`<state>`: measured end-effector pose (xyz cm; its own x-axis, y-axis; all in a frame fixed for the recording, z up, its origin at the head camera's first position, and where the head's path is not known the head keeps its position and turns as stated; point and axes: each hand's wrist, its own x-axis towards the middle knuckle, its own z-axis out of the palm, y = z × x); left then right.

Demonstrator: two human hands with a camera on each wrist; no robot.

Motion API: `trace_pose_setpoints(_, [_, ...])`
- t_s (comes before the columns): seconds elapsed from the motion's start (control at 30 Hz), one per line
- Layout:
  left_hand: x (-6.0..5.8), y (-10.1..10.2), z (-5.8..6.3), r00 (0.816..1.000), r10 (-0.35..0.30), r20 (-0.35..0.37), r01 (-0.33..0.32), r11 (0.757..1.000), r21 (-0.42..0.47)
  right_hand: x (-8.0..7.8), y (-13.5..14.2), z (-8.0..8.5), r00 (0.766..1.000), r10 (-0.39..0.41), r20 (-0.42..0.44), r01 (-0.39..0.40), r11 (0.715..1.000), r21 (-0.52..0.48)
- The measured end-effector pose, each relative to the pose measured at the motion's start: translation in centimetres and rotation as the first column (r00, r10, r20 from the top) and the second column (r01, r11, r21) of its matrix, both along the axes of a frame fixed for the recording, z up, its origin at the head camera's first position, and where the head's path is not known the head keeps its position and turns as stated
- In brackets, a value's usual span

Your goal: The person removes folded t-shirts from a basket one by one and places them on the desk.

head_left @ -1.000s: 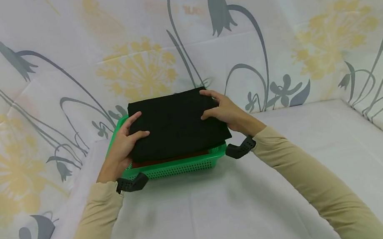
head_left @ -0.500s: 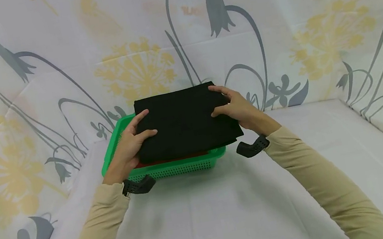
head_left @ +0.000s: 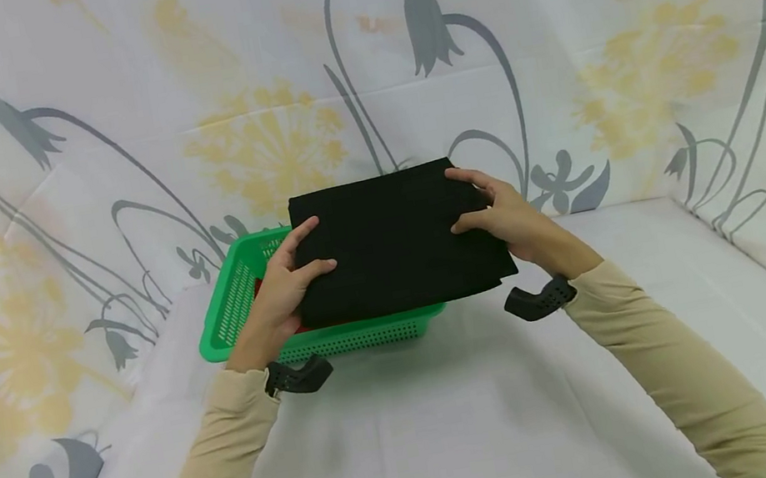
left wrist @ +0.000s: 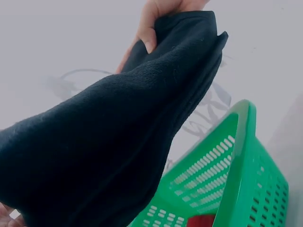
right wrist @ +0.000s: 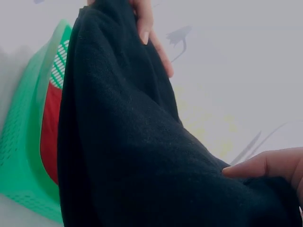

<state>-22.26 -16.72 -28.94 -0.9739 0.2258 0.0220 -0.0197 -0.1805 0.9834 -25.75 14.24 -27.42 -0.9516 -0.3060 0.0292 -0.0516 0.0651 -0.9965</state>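
Observation:
A folded black cloth is held up between both hands, in front of and above the green basket. My left hand grips its left side, thumb and index finger on the near face. At the opposite side my right hand holds it the same way, the other fingers hidden behind. In the left wrist view the cloth shows several layers hanging in soft folds. Red fabric lies inside the basket, mostly covered by the black cloth in the head view.
The basket stands on a white-covered table, toward the back. A floral sheet hangs behind it, and the same cloth flanks both sides. White table surface extends right of the basket and toward the front.
Both hands have carried the black cloth to the right, its right end now well past the basket. More of the basket's left side and some red fabric show.

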Motion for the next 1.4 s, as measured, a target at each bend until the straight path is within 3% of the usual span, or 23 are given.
trace_pose_setpoints(0.57, [-0.5,4.0,-1.0,0.998,-0.067,0.011,0.065,0.994,0.089,2.1,4.7,0.1,1.000,-0.030,0.011,0.030,0.999,-0.012])
trace_pose_setpoints(1.03, [-1.1,7.8,-1.5,0.992,-0.118,-0.040,0.122,0.986,0.117,3.3,8.2,0.0,0.998,-0.062,-0.008,0.061,0.997,-0.037])
trace_pose_setpoints(1.23, [-1.3,9.5,-1.7,0.993,-0.116,-0.038,0.120,0.983,0.139,3.9,9.7,0.1,0.995,-0.100,-0.019,0.098,0.992,-0.075])
trace_pose_setpoints(1.4, [-1.3,10.9,-2.0,0.992,-0.113,-0.054,0.120,0.981,0.153,4.2,10.6,0.0,0.988,-0.150,-0.026,0.149,0.988,-0.046])
